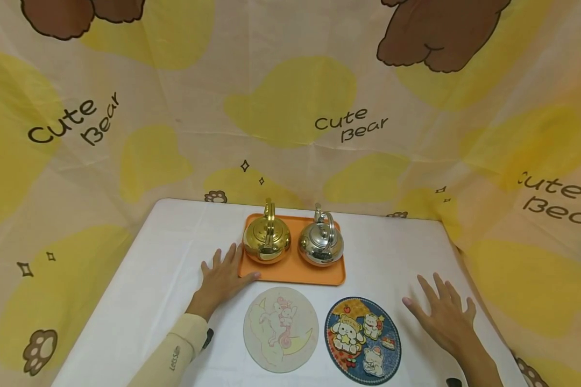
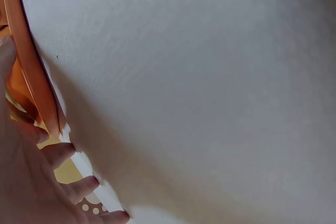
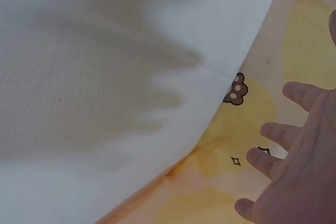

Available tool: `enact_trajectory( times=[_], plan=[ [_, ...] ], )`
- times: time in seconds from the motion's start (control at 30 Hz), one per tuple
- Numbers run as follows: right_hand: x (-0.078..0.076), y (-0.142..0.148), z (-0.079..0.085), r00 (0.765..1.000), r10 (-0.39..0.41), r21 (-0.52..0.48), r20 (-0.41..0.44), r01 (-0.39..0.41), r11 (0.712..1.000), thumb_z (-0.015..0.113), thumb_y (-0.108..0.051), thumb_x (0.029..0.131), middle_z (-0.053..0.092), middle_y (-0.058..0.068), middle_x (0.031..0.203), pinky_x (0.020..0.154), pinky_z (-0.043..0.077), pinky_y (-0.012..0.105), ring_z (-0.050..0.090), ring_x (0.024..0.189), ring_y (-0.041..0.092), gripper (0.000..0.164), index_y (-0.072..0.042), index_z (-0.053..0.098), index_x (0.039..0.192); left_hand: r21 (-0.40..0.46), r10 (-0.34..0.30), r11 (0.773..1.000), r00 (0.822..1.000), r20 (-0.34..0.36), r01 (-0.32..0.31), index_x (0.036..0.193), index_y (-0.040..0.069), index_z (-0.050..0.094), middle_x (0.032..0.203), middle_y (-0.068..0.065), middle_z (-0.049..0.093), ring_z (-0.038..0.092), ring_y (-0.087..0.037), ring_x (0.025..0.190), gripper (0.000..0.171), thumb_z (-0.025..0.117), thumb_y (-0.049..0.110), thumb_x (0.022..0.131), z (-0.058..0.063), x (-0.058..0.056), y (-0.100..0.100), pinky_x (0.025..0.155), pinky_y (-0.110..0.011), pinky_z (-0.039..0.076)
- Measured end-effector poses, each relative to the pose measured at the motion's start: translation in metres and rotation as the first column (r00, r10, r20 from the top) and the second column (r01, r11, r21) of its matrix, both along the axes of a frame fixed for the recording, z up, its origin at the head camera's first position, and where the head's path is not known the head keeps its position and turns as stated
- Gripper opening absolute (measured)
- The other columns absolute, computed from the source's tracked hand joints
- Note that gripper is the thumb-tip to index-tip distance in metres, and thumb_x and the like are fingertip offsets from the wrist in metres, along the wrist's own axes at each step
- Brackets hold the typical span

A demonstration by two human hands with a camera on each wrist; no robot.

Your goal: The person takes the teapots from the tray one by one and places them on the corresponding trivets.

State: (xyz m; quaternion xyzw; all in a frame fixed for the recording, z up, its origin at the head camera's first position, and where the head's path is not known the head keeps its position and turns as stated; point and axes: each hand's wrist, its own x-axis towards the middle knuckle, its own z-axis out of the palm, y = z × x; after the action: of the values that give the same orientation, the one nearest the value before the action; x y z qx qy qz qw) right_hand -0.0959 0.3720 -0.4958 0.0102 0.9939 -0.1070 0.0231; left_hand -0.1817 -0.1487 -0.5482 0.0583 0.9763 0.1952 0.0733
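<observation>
An orange tray (image 1: 290,274) lies toward the back of the white table, bearing a gold teapot (image 1: 267,239) on its left and a silver teapot (image 1: 321,244) on its right. Both teapots stand upright with their handles raised. My left hand (image 1: 222,282) is at the tray's left front corner, fingers spread, thumb overlapping the front rim in the head view. In the left wrist view the tray (image 2: 32,66) shows beside those fingers. Well to the right of the tray, my right hand (image 1: 445,320) hovers over the table with fingers spread and holds nothing.
A pale round mat (image 1: 281,330) with a pink unicorn drawing lies in front of the tray. To its right is a dark blue round mat (image 1: 363,341) with cartoon animals. A printed "Cute Bear" cloth (image 1: 290,102) hangs behind and around the table (image 1: 392,252).
</observation>
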Motion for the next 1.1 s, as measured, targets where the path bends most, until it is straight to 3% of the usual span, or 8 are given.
enact_trajectory(
  times=[0.6, 1.1],
  plan=[
    [-0.004, -0.006, 0.003, 1.0, 0.005, 0.008, 0.017, -0.006, 1.0, 0.048, -0.072, 0.1, 0.027, 0.04, 0.164, 0.106, 0.009, 0.092, 0.024, 0.144, 0.066, 0.092, -0.006, 0.037, 0.162, -0.008, 0.004, 1.0, 1.0, 0.011, -0.004, 0.171, 0.009, 0.018, 0.175, -0.021, 0.022, 0.016, -0.061, 0.156, 0.106, 0.055, 0.075, 0.097, -0.002, 0.001, 0.0, 0.114, -0.088, 0.01],
    [-0.013, -0.022, 0.008, 0.999, 0.033, -0.023, -0.03, -0.034, 0.999, 0.051, -0.07, 0.1, 0.028, 0.037, 0.165, 0.106, 0.008, 0.091, 0.027, 0.143, 0.065, 0.089, -0.008, 0.035, 0.164, -0.021, 0.005, 1.0, 1.0, 0.012, -0.005, 0.17, 0.009, 0.019, 0.174, -0.022, 0.023, 0.016, -0.062, 0.155, 0.105, 0.056, 0.075, 0.097, 0.002, 0.001, 0.001, 0.113, -0.088, 0.011]
  ],
)
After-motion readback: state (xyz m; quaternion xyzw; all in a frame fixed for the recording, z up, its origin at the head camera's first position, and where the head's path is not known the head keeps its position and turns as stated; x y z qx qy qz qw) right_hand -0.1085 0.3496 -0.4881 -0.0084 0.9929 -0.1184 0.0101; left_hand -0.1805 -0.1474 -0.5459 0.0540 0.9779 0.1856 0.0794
